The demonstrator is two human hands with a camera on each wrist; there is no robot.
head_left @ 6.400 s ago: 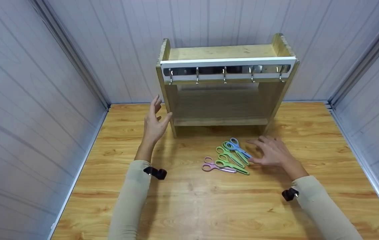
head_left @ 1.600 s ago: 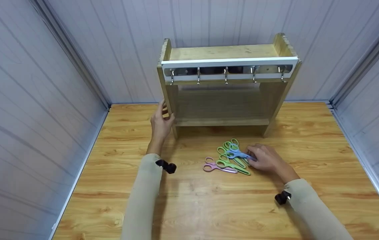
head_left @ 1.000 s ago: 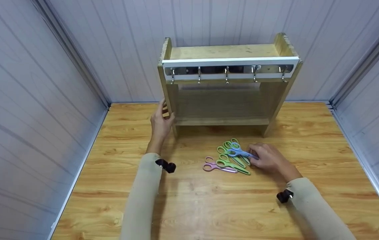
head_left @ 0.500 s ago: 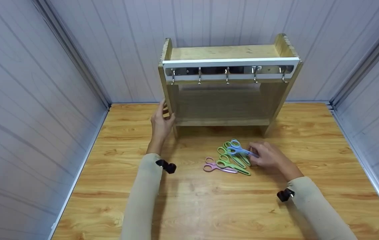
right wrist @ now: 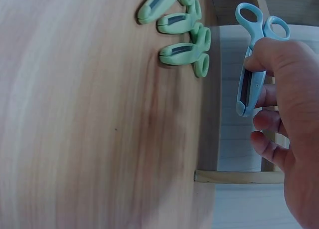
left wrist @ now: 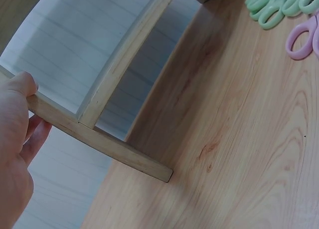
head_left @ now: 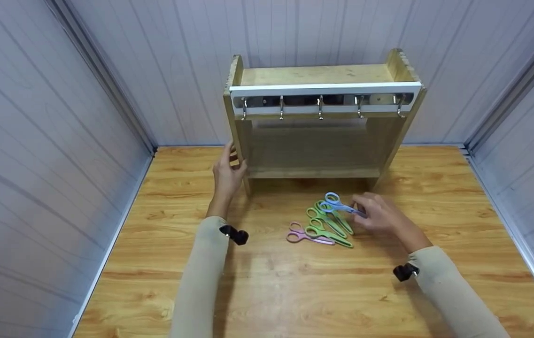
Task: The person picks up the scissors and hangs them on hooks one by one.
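My right hand (head_left: 379, 214) pinches a pair of blue scissors (head_left: 335, 205) by the blade end, handles pointing left, above the other scissors. In the right wrist view the blue scissors (right wrist: 253, 64) sit between thumb and fingers, apart from the table. Below lie several green scissors (head_left: 326, 230) and one pair of pink scissors (head_left: 297, 233), partly under a green pair. My left hand (head_left: 228, 174) grips the left side panel of the wooden rack (head_left: 313, 172); in the left wrist view the thumb lies on one face of that panel (left wrist: 107, 141), fingers on the other.
A white rail (head_left: 295, 111) with several metal hooks (head_left: 320, 108) runs across the rack's upper front. The wood-grain table (head_left: 271, 291) stretches in front. Pale panelled walls (head_left: 36, 155) stand left, right and behind the rack.
My left hand came in from beside the rack and took hold of its side panel. My right hand gripped the blue scissors and has raised them off the pile, slightly away from me.
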